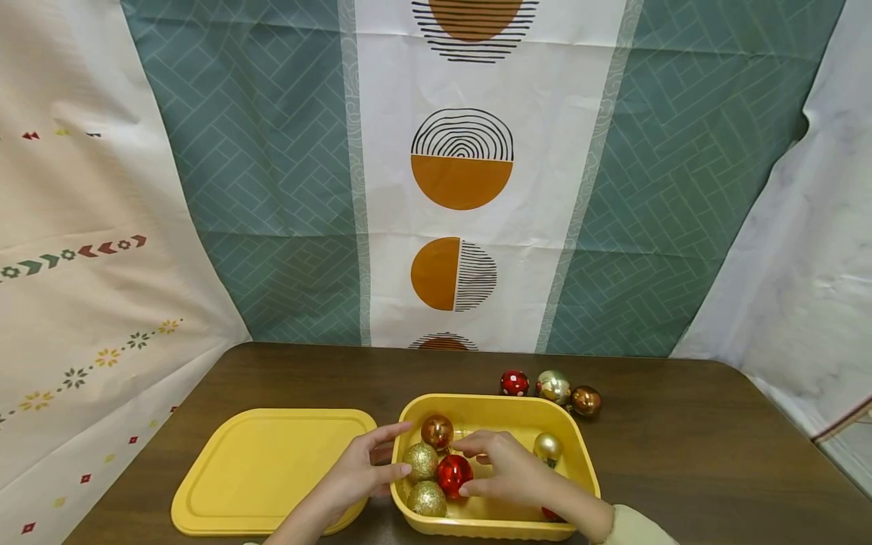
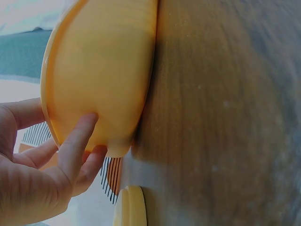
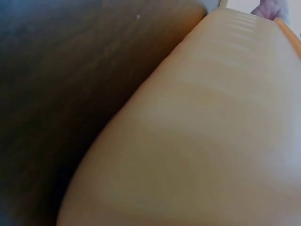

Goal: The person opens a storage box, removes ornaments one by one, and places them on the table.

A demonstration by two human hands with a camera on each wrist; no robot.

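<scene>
A yellow plastic box [image 1: 490,530] holds several shiny baubles. My left hand [image 1: 371,462] grips its left end, with digits over the rim and others against the outer wall, as the left wrist view shows. Inside the box, my right hand [image 1: 507,468] is spread loosely beside a red bauble [image 1: 454,475]. Its thumb is at the bauble's near right edge; whether they touch I cannot tell. Around it lie a copper bauble [image 1: 437,431], two glittery gold baubles [image 1: 421,460] and, farther right, a smooth gold bauble [image 1: 547,447]. Another red piece is mostly hidden under the right forearm.
A yellow lid [image 1: 272,469] lies flat on the brown table [image 1: 681,439], left of the box. Behind the box sit a spotted red bauble [image 1: 514,383], a pale green-gold bauble [image 1: 552,387] and a brown bauble [image 1: 586,401]. Patterned cloth [image 1: 286,189] hangs behind the table.
</scene>
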